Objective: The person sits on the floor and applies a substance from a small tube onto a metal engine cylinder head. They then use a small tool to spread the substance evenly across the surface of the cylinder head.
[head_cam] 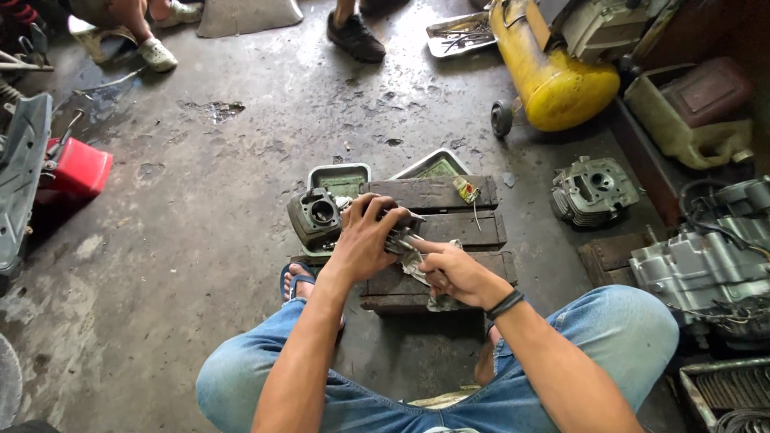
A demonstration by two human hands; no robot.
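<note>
A stack of dark wooden blocks (437, 232) is set on the floor between the knees, and over its middle a small metal part (399, 232) is gripped from the left by the closed left hand (365, 240). Its long axis appears to run left to right, though it is largely hidden. The right hand (455, 273) lies just right and nearer, fingers pinched on a pale rag (417, 269) against the part.

- A small crumpled packet (466, 190), yellow with red, lies on the far plank of the wooden worktop (437, 195), near its right end.
</note>
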